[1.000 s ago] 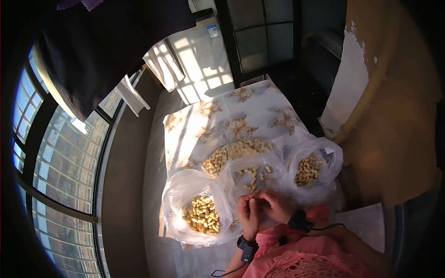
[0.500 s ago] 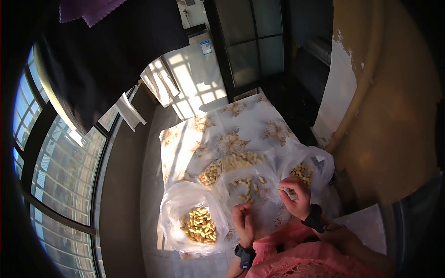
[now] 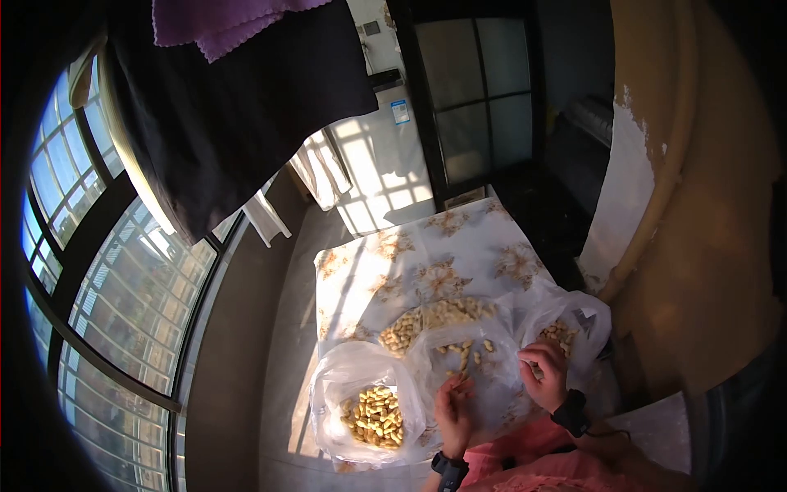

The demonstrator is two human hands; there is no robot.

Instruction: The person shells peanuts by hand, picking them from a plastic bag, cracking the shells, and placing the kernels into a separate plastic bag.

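Unshelled peanuts lie in several clear plastic bags on a table with a flowered cloth. My left hand [image 3: 455, 412] is at the near edge of the middle bag [image 3: 422, 348], its fingers drawn together by a few loose peanuts [image 3: 465, 354]. Whether a peanut is between those fingertips is too small to tell. My right hand [image 3: 547, 377] hovers between the middle bag and the right bag [image 3: 594, 316], fingers curled and thumb close to them. What it holds, if anything, is hidden. Part of the peanuts in the right bag [image 3: 560, 334] shows behind this hand.
The left bag [image 3: 328, 402] holds a heap of sunlit peanuts [image 3: 377, 416]. More peanuts [image 3: 402, 330] lie behind the middle bag on the flowered tablecloth [image 3: 369, 279]. Dark clothing [image 3: 246, 107] hangs at upper left beside the window [image 3: 139, 295]. A brown wall [image 3: 705, 246] stands at right.
The view has shifted, so the table sits lower and further right. My left hand has moved slightly forward to the loose peanuts. My right hand has moved slightly left, its fingers more curled.
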